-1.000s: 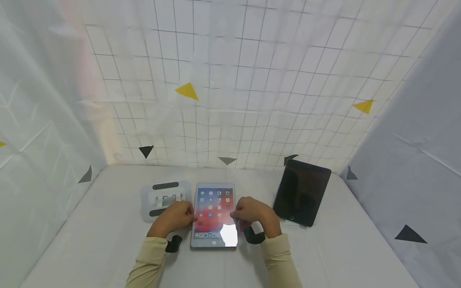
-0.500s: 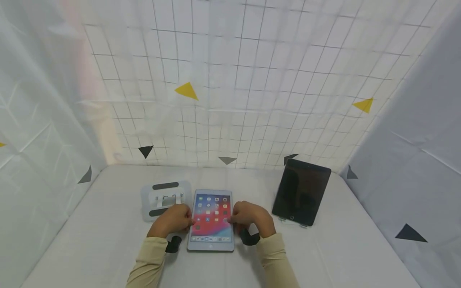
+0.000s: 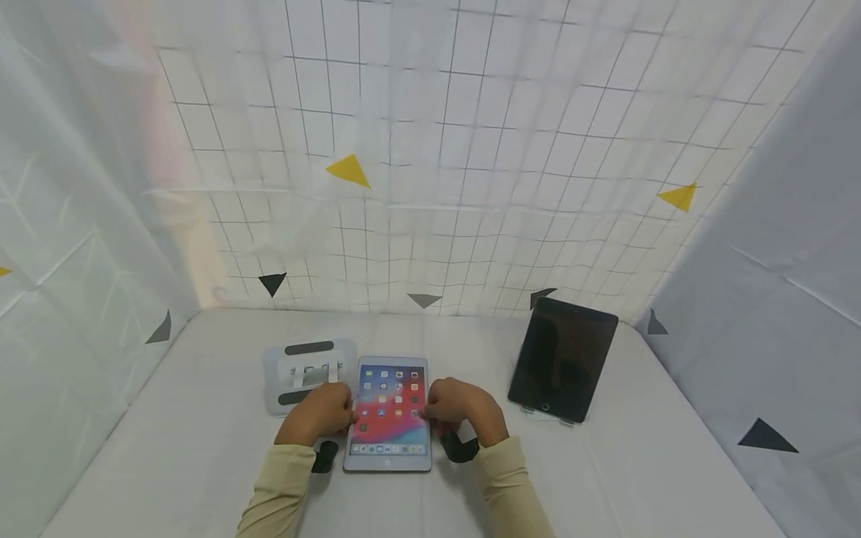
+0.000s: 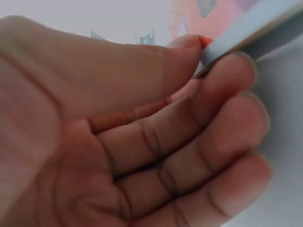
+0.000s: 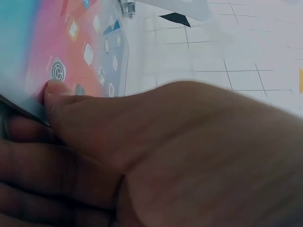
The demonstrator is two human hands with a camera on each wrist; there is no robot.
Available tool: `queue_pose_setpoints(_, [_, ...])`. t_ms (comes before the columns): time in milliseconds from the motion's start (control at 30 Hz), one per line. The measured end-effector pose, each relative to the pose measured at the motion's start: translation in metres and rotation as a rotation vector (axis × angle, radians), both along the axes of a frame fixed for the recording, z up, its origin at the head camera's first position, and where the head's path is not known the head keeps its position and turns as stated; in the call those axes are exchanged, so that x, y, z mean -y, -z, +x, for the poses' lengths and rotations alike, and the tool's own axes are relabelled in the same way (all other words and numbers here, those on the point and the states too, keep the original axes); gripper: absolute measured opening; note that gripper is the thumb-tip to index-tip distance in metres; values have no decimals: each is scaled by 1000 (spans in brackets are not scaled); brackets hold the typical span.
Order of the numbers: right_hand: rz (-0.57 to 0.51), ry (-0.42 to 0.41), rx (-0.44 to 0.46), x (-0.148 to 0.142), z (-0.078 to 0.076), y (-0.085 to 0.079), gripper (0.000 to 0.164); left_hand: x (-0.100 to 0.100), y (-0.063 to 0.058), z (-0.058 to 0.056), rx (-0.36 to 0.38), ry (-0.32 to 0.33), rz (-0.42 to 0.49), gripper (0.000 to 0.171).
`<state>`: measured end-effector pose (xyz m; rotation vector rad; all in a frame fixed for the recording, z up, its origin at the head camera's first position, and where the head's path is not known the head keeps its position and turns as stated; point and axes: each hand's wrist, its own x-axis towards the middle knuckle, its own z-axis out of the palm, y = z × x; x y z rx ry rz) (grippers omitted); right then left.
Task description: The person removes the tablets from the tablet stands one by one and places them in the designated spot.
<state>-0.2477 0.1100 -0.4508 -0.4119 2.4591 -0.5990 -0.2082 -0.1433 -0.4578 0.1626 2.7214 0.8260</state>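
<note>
A white tablet point(image 3: 387, 411) with a lit home screen of app icons is held upright in portrait between both hands. My left hand point(image 3: 318, 413) pinches its left edge; in the left wrist view the thumb point(image 4: 182, 56) lies over the front and the fingers curl beneath the tablet's rim point(image 4: 246, 33). On the opposite edge my right hand point(image 3: 463, 407) pinches likewise, its thumb point(image 5: 59, 97) pressing on the screen point(image 5: 78, 52) near a gear icon and its fingers behind. The tablet's back is hidden.
Left of the tablet lies a pale stand point(image 3: 274, 373) with black pads, partly behind the left hand. A second, black tablet point(image 3: 565, 362) with a dark screen leans on a stand at right. A white gridded sheet point(image 3: 430, 224) backs the white table point(image 3: 605, 486).
The white tablet has moved slightly left and toward the person, both hands keeping their grip. The bright glare on its screen is gone. The right hand has shifted left with it.
</note>
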Motion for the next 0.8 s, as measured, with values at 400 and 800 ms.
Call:
queue_pose_setpoints(400, [13,37,-20,3,3,2,28,-7,4,0,-18,-53,-43,23])
queue_pose_setpoints(800, [48,140,-1,5,8,1,25,-11,0,6,-74,-67,-123,21])
